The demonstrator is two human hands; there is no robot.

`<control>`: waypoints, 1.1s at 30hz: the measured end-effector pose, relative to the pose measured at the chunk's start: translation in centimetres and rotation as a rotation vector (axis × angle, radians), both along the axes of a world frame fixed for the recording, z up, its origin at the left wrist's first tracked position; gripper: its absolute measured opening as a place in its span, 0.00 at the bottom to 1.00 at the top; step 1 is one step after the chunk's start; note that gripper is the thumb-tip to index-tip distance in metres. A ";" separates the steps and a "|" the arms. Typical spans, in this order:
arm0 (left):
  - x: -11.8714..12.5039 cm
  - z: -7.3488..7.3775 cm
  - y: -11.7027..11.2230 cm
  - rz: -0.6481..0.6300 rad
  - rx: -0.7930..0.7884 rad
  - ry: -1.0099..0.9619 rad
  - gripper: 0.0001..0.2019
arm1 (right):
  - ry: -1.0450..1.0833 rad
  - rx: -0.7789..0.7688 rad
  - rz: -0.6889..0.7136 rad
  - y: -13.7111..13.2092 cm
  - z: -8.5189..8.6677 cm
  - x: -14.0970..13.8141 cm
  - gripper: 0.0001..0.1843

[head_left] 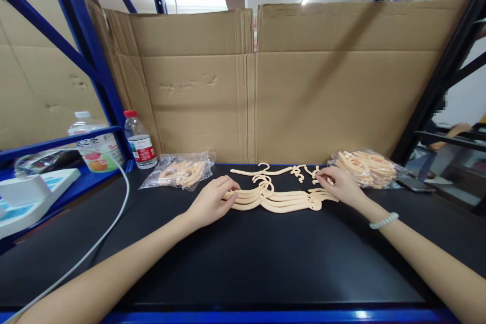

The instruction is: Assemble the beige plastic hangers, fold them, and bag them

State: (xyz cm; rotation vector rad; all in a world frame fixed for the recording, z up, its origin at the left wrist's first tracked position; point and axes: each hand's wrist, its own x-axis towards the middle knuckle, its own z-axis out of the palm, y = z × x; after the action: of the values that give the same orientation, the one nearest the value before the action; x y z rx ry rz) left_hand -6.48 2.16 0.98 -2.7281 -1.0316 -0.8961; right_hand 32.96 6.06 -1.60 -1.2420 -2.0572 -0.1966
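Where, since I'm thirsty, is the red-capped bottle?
In the head view, the red-capped bottle stands at the back left, between the blue post and the left clear bag.

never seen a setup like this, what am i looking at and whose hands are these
There is no machine here: these are a person's own bare hands, and the single picture comes from a camera worn on that person's head, looking forward and down.

On the black table lies a row of cream hangers, with another hanger and small loose pieces behind. Clear bags of cream pieces sit at the left and right.

The left hand is at the left ends of the row. The right hand is near its right end, fingertips close together; whether they grip anything is hard to tell.
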 end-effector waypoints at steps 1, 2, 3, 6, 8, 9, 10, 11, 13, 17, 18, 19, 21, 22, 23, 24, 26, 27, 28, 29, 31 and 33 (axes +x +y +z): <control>-0.1 0.0 0.2 0.009 -0.007 -0.003 0.06 | -0.011 -0.002 0.003 0.1 0.0 0.0 0.13; -0.2 0.1 0.4 0.016 -0.012 -0.002 0.06 | -0.023 -0.006 0.005 0.2 0.0 -0.1 0.12; -0.3 0.1 0.5 0.024 -0.017 0.001 0.06 | -0.037 -0.010 0.006 0.3 0.0 -0.2 0.12; -0.6 0.5 1.4 0.047 -0.031 0.025 0.07 | -0.086 -0.039 0.004 0.7 0.2 -0.3 0.12; -0.6 1.0 2.3 0.061 -0.039 0.052 0.08 | -0.127 -0.072 0.002 1.1 0.7 -0.5 0.11; -0.5 1.2 3.0 0.068 -0.044 0.070 0.09 | -0.151 -0.092 0.004 1.3 1.0 -0.5 0.11; -0.4 1.4 3.7 0.074 -0.052 0.092 0.10 | -0.178 -0.114 0.011 1.5 1.3 -0.7 0.10; -0.2 1.6 4.6 0.077 -0.063 0.119 0.10 | -0.209 -0.136 0.020 1.8 1.7 -0.8 0.11; 0.4 1.6 6.5 0.087 -0.093 0.181 0.10 | -0.275 -0.180 0.040 2.4 2.4 -1.1 0.12; 1.7 0.9 10.4 0.103 -0.155 0.297 0.12 | -0.390 -0.255 0.039 4.2 3.4 -1.8 0.09; 2.0 0.6 11.2 0.108 -0.166 0.315 0.13 | -0.418 -0.271 0.029 4.7 3.4 -2.0 0.07; 2.2 0.4 11.9 0.113 -0.175 0.331 0.14 | -0.447 -0.287 0.019 5.3 3.4 -2.2 0.06; 2.7 -0.1 12.9 0.121 -0.186 0.355 0.15 | -0.500 -0.310 -0.009 6.4 3.2 -2.5 0.08; 3.0 -0.2 13.3 0.126 -0.189 0.362 0.15 | -0.524 -0.318 -0.023 6.9 3.0 -2.7 0.10; 3.2 -0.4 13.6 0.133 -0.190 0.367 0.15 | -0.545 -0.323 -0.035 7.3 2.9 -2.8 0.11; 3.4 -0.5 13.8 0.140 -0.191 0.368 0.15 | -0.562 -0.327 -0.046 7.7 2.8 -3.0 0.12; 3.7 -0.7 14.0 0.154 -0.189 0.364 0.15 | -0.590 -0.330 -0.059 8.1 2.7 -3.4 0.13; 3.9 -0.7 14.0 0.157 -0.189 0.360 0.15 | -0.600 -0.328 -0.062 8.3 2.7 -3.6 0.13; 4.0 -0.6 14.0 0.158 -0.190 0.357 0.15 | -0.607 -0.325 -0.065 8.4 2.7 -3.7 0.13; 4.0 -0.5 13.9 0.157 -0.192 0.355 0.15 | -0.610 -0.320 -0.067 8.5 2.7 -3.9 0.13; 4.0 -0.1 13.7 0.155 -0.197 0.348 0.14 | -0.604 -0.308 -0.069 8.6 2.6 -4.1 0.13; 3.9 0.5 13.3 0.158 -0.200 0.335 0.14 | -0.576 -0.296 -0.069 8.7 2.4 -4.1 0.12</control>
State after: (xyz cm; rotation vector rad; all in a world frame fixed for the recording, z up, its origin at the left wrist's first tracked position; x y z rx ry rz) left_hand -2.61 15.48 1.49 -2.7678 -1.2969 -0.3110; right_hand 28.85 14.72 0.75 -1.5714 -2.6064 -0.3198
